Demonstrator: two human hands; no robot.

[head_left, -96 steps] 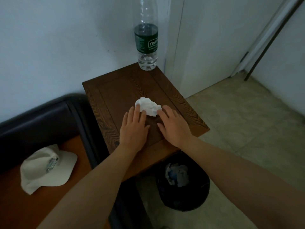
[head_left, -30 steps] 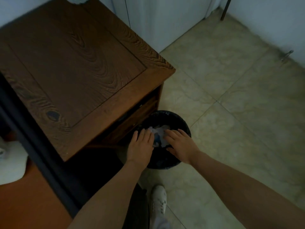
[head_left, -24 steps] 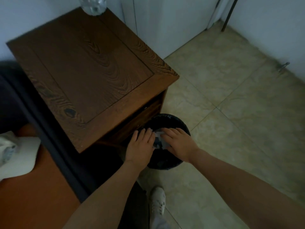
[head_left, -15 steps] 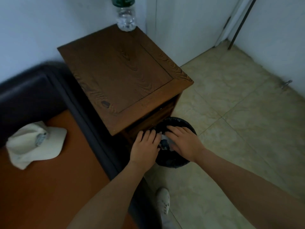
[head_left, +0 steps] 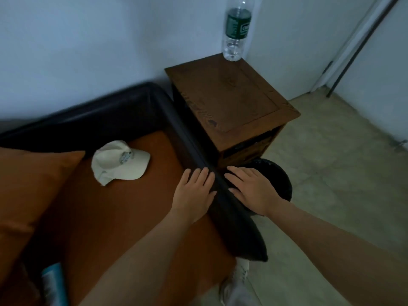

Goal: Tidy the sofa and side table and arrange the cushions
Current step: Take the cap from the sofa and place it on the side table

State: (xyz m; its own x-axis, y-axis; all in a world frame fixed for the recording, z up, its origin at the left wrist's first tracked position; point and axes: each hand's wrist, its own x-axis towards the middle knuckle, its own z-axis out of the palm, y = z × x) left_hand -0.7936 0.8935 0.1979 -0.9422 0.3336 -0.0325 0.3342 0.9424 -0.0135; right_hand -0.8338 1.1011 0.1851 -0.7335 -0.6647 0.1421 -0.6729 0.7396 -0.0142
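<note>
The sofa has an orange seat (head_left: 114, 217) and a black armrest (head_left: 198, 157). My left hand (head_left: 193, 192) hovers flat over the seat beside the armrest, fingers apart, holding nothing. My right hand (head_left: 251, 188) is spread over the black waste bin (head_left: 280, 180) on the far side of the armrest, also holding nothing. A cream cap (head_left: 120, 161) lies on the seat. An orange cushion (head_left: 28, 191) leans at the left. The wooden side table (head_left: 229, 102) carries a water bottle (head_left: 236, 29) at its back corner.
A blue-and-white item (head_left: 54, 283) pokes up at the seat's lower left. White walls stand behind the sofa and table. Tiled floor (head_left: 342, 184) spreads to the right. A dark pole (head_left: 357, 45) leans in the far corner. My white shoe (head_left: 237, 283) is on the floor.
The crumpled tissue went from the table top into the bin. Since then both hands have lifted off the bin, and my view has swung left and up over the sofa.
</note>
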